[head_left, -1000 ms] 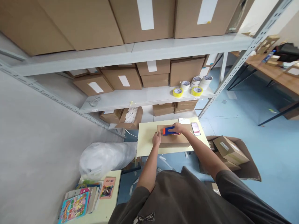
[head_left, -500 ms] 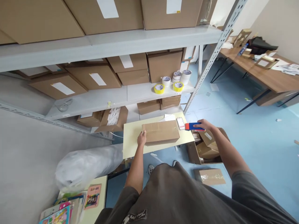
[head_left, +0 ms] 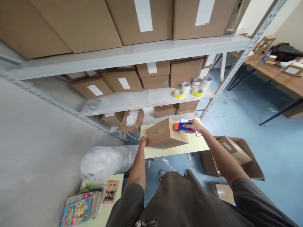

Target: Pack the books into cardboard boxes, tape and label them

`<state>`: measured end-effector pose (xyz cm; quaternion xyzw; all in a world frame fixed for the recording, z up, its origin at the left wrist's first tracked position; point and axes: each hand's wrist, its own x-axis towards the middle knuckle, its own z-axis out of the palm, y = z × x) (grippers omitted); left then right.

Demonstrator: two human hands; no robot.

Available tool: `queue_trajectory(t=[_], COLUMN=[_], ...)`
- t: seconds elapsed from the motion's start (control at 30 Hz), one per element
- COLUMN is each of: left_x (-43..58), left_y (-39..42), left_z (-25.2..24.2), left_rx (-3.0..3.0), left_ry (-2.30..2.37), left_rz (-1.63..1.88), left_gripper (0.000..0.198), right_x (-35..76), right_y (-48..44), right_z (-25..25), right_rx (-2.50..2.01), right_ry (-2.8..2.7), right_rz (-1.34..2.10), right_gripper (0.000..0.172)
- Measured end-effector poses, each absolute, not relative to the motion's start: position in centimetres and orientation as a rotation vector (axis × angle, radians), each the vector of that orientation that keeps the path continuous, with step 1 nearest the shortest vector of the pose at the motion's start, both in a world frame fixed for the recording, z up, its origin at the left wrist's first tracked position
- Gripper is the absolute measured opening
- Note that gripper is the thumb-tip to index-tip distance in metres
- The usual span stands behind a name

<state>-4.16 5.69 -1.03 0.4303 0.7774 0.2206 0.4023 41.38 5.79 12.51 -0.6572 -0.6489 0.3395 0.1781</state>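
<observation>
A brown cardboard box (head_left: 158,135) stands on the pale yellow table (head_left: 153,153), turned at an angle with its right end face showing. My left hand (head_left: 143,140) grips the box at its left end. In my right hand (head_left: 195,125) is a blue and red tape dispenser (head_left: 182,126), its red head against the right end of the box. Clear tape shows on that end, below the dispenser. A white paper (head_left: 184,120) lies behind the box, partly hidden.
Shelves (head_left: 139,97) with cardboard boxes and tape rolls (head_left: 178,93) rise beyond the table. An open carton (head_left: 254,164) holding boxes stands on the floor at right. A plastic-wrapped roll (head_left: 104,162) and books (head_left: 78,211) are at left.
The box has been tilted and turned, bringing its right end into view. My right hand has moved the dispenser left onto that end. The camera view has shifted too.
</observation>
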Motion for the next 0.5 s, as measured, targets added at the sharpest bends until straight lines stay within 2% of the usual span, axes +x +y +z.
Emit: queue_trajectory(t=[0.17,0.3,0.5], left_x=[-7.6,-7.4,-6.8], left_y=[6.9,7.1,5.7], left_z=[2.3,4.3,3.6], left_rx=[1.117,1.244,1.265], left_ry=[1.883,1.636,1.732], left_rz=[0.703,0.862,0.791], left_gripper=[0.054,0.071,0.077], right_x=[28.9,21.1,15.5], right_y=[8.1,9.3,9.7], right_z=[16.2,17.7,17.6], right_rx=[-1.847,-1.883,-1.887], right_ry=[-2.100,-2.308,-2.455], right_rz=[0.818,0.784,0.776], right_gripper=[0.062,0.052,0.049])
